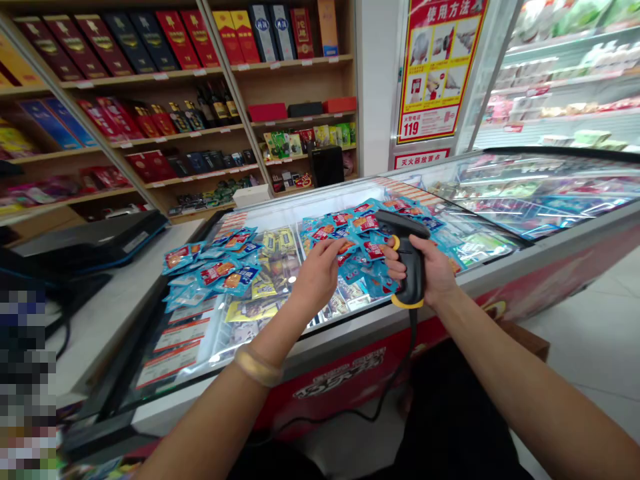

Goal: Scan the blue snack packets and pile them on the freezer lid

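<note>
Black plastic, yellow-trimmed handheld scanner (411,270) sits in the right hand (425,267), fingers wrapped round the handle, likely so the trigger falls under a finger. Left hand (320,270): fingers bunched narrow, at the near-left edge of a loose pile of glossy blue-and-red plastic packets (365,223) just beyond both hands. Second blue packet pile (220,267), left of left hand. Glass-topped red-and-white chest freezer (345,337) probably serves as handy flat support. Unclear: whether left fingertips pinch a packet. Scanner's black cable (380,407) disappears behind left forearm; small packet print unreadable.
</note>
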The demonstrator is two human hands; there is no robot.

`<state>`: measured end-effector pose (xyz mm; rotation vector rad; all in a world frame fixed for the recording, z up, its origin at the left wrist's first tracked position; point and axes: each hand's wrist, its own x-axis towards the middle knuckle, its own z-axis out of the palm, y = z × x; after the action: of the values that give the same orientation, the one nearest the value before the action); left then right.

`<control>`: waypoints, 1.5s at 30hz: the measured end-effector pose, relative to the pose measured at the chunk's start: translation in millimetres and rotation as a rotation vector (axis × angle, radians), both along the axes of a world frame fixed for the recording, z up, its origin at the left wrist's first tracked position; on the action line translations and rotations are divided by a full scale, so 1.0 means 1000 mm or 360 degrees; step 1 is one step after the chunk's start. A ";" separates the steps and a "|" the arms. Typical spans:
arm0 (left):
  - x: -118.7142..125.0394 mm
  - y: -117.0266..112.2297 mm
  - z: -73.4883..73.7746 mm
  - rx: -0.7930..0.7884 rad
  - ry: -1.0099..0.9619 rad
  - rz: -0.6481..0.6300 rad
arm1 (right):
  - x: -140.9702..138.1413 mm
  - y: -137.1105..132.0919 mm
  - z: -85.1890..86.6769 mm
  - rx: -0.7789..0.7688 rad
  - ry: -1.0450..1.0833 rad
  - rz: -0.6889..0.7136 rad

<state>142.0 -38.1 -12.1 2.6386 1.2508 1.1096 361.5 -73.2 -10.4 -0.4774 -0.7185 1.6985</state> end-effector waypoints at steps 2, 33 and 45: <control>0.037 0.009 0.004 -0.0003 0.0081 -0.0042 | 0.026 0.000 0.001 0.0002 -0.0069 -0.0152; 0.073 0.011 0.008 -0.0083 0.0602 0.0152 | 0.093 0.033 -0.015 -0.0086 -0.0156 -0.0348; -0.163 -0.007 -0.007 -0.0146 0.0322 0.1254 | -0.027 0.014 0.002 -0.0018 -0.0150 0.0031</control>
<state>-21.3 -45.3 -19.0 2.2504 2.4269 0.7834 334.6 -59.1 -8.0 -0.5633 -0.7841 1.7079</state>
